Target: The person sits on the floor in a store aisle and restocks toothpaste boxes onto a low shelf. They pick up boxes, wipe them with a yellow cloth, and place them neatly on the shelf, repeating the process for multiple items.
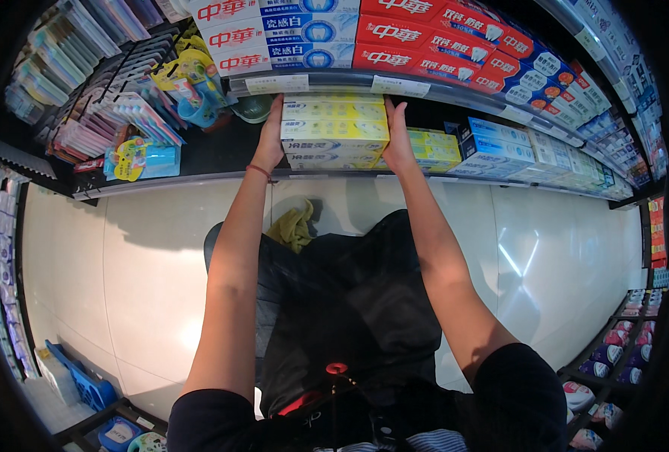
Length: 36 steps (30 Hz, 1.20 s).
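Between my two palms is a stack of yellow-and-white toothpaste cartons [334,131] on the lower shelf [216,161]. My left hand [270,137] presses flat along the stack's left end, a red cord around its wrist. Along the right end lies my right hand [398,138], thumb raised. Its far fingers are hidden beside the stack. More yellow-and-green cartons [433,150] sit just right of my right hand. Behind my left hand, a dark green rounded object [252,108] shows under the upper shelf's edge.
The upper shelf's front rail [340,82] overhangs the stack, with red toothpaste cartons [399,31] above. Blue-and-white cartons [498,144] line the lower shelf to the right. Hanging toothbrush packs [142,118] are at left. A yellow-green cloth [292,226] lies on the tiled floor [159,271] by my knees.
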Available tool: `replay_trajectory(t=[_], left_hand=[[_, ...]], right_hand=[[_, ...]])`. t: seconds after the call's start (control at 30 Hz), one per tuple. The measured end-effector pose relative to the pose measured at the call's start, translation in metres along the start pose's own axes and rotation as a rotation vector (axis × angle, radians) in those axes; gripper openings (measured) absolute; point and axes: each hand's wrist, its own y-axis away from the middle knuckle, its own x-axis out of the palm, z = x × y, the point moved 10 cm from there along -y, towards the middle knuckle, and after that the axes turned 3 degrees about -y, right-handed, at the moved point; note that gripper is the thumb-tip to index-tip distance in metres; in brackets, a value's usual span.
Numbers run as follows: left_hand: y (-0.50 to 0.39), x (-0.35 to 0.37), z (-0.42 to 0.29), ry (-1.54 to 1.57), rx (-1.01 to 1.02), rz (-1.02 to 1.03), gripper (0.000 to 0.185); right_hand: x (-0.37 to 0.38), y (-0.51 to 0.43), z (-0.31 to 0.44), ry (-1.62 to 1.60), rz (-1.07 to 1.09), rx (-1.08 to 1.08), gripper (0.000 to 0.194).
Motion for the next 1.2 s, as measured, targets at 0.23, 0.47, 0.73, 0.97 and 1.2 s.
replay_trajectory(t=[0.23, 0.47, 0.73, 0.97, 1.2], left_hand=[[0.015, 0.019, -0.023, -0.132, 0.178, 0.006, 0.054], [0.015, 0.022, -0.016, 0.011, 0.101, 0.091, 0.052], [0.025, 0.009, 0.006, -0.052, 0.07, 0.068, 0.054], [0.021, 0.008, 0.006, -0.069, 0.059, 0.062, 0.054], [0.018, 0.002, 0.008, 0.004, 0.04, 0.084, 0.053]], right_hand=[[0.0, 0.002, 0.011, 0.167, -0.068, -0.099, 0.077], [-0.001, 0.004, 0.013, -0.051, -0.096, -0.146, 0.074], [-0.008, 0.014, -0.007, 0.062, -0.114, -0.034, 0.077], [-0.005, 0.017, -0.005, 0.058, -0.119, -0.005, 0.08], [-0.016, 0.02, 0.004, 0.009, -0.225, -0.109, 0.073]])
